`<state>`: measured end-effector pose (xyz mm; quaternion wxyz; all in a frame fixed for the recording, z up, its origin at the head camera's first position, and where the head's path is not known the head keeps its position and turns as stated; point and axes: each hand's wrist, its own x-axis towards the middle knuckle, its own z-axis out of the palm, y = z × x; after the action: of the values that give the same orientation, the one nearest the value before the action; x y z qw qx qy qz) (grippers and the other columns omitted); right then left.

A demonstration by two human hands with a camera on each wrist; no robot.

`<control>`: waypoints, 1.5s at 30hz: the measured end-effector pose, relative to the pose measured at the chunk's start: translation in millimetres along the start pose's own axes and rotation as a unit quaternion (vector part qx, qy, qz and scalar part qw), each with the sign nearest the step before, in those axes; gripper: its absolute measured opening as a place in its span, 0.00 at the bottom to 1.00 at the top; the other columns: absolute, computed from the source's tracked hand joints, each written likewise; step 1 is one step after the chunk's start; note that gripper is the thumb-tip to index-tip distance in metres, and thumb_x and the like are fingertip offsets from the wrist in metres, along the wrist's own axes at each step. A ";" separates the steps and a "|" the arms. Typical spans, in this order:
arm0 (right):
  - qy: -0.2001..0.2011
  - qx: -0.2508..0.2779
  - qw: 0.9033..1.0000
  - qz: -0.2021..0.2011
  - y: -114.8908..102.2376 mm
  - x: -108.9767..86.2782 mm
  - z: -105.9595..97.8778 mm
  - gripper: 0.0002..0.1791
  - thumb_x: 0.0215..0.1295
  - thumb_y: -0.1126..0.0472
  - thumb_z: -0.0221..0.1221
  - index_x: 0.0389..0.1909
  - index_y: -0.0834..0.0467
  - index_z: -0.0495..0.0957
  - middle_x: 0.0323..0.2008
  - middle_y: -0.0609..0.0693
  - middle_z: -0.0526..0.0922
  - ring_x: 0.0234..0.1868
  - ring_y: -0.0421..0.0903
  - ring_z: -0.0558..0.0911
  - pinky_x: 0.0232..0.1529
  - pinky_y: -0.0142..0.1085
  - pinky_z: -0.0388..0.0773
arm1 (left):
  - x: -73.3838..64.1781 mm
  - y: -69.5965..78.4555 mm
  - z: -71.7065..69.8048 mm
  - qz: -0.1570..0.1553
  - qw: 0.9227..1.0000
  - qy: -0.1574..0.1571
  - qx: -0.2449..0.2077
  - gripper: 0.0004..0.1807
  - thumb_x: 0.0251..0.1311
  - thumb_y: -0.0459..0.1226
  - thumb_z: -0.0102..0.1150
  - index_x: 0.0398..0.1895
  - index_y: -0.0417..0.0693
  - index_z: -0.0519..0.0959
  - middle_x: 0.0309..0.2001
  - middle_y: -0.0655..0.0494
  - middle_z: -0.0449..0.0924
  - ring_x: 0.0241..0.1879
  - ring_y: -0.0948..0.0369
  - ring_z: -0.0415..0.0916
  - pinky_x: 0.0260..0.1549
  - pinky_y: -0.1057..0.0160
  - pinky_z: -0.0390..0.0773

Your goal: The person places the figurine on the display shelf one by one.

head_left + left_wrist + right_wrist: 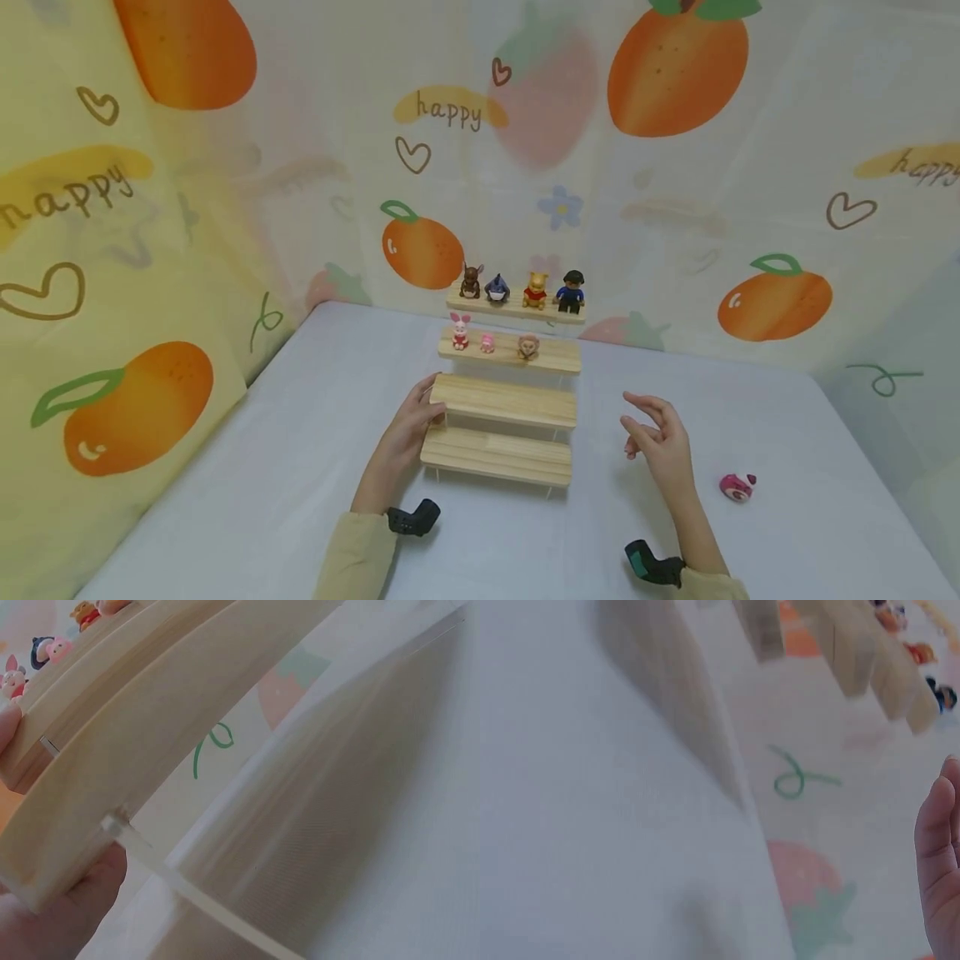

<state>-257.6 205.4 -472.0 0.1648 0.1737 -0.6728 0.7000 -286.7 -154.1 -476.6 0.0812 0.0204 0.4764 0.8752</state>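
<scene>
A tiered wooden display shelf stands on the table. My left hand grips the left end of its second-lowest board, with the thumb at the board's front corner. In the left wrist view, fingers also show beneath a board end beside a clear leg. To the right of the shelf, my right hand is raised over the table, thumb and fingertips apart and nothing between them. Its bent fingers appear at the right edge of the right wrist view. A small magenta-and-white figure lies right of that hand.
On the top board sit a brown eared figure, a blue donkey, a yellow bear and a blue-clothed figure. The board below holds a pink piglet, a tiny pink figure and a tan maned figure. Printed cloth hangs behind.
</scene>
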 end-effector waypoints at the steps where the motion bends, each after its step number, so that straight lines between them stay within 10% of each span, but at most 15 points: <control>1: 0.004 0.000 1.000 -0.008 8.3 -2.3 -11.0 0.19 0.59 0.68 0.56 0.50 0.66 0.65 0.52 0.64 0.71 0.15 0.42 0.72 0.17 0.31 0.72 | 0.2 0.8 0.6 0.001 1.000 -0.001 0.004 0.33 0.54 0.20 0.47 0.64 0.42 0.53 0.63 0.47 0.53 0.54 0.55 0.55 0.47 0.61 0.58; 9: 0.114 -0.027 0.992 0.047 16.7 -24.0 -75.6 0.20 0.57 0.62 0.60 0.49 0.62 0.67 0.49 0.52 0.76 0.11 0.40 0.70 0.12 0.28 0.69 | -0.4 4.9 3.7 0.014 1.000 -0.011 0.025 0.34 0.53 0.21 0.46 0.65 0.40 0.51 0.65 0.45 0.51 0.54 0.55 0.55 0.47 0.63 0.58; 17: 0.237 -0.034 0.952 0.189 -33.7 -44.6 -87.6 0.15 0.57 0.64 0.59 0.43 0.57 0.66 0.39 0.39 0.80 0.11 0.38 0.68 0.13 0.26 0.67 | -3.9 7.5 7.5 0.004 1.000 -0.024 0.015 0.35 0.55 0.21 0.46 0.65 0.41 0.49 0.65 0.46 0.49 0.56 0.56 0.54 0.51 0.61 0.56; 32: 0.289 -0.024 0.890 0.353 -29.4 -57.0 -114.1 0.21 0.53 0.55 0.63 0.44 0.51 0.64 0.29 0.31 0.77 0.14 0.36 0.68 0.13 0.29 0.67 | -7.2 16.1 7.3 -0.004 1.000 -0.028 0.001 0.35 0.55 0.22 0.49 0.65 0.44 0.50 0.66 0.50 0.47 0.59 0.57 0.49 0.54 0.61 0.52; 41: 0.283 -0.010 0.875 0.394 -18.7 -65.7 -119.9 0.18 0.56 0.56 0.60 0.44 0.51 0.63 0.25 0.35 0.75 0.16 0.35 0.69 0.15 0.28 0.68 | -2.3 3.9 1.3 -0.005 1.000 -0.009 -0.004 0.35 0.54 0.20 0.49 0.65 0.43 0.51 0.67 0.49 0.46 0.61 0.57 0.47 0.57 0.58 0.48; 45: 0.250 0.011 0.892 0.377 -17.2 -68.8 -120.5 0.15 0.58 0.60 0.59 0.43 0.48 0.65 0.27 0.35 0.75 0.16 0.35 0.69 0.16 0.27 0.68 | -2.9 3.1 -0.4 -0.007 1.000 -0.012 0.000 0.35 0.54 0.21 0.48 0.65 0.43 0.50 0.68 0.49 0.41 0.63 0.57 0.42 0.59 0.58 0.43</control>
<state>-191.3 326.8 -492.9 0.0494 -0.2718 -0.6164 0.7374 -284.3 -156.5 -474.1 0.0931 0.0279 0.4757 0.8742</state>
